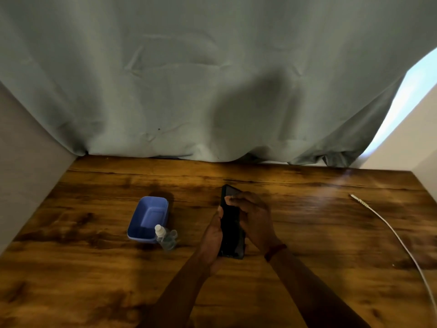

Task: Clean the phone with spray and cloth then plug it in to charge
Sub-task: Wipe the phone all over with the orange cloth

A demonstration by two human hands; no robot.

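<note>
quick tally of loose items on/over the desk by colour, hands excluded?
Black: 1, the phone, held in both hands
Blue: 1, the plastic tub
Clear: 1, the spray bottle with a white cap
White: 1, the charging cable
Total: 4
No cloth can be made out.

a home room: wooden desk (307, 233) against a draped grey-green curtain (189, 79).

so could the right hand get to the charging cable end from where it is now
Probably yes: bare table lies between the right hand and the cable plug, nothing blocking. But it is on the phone, so it must let go first.
</note>
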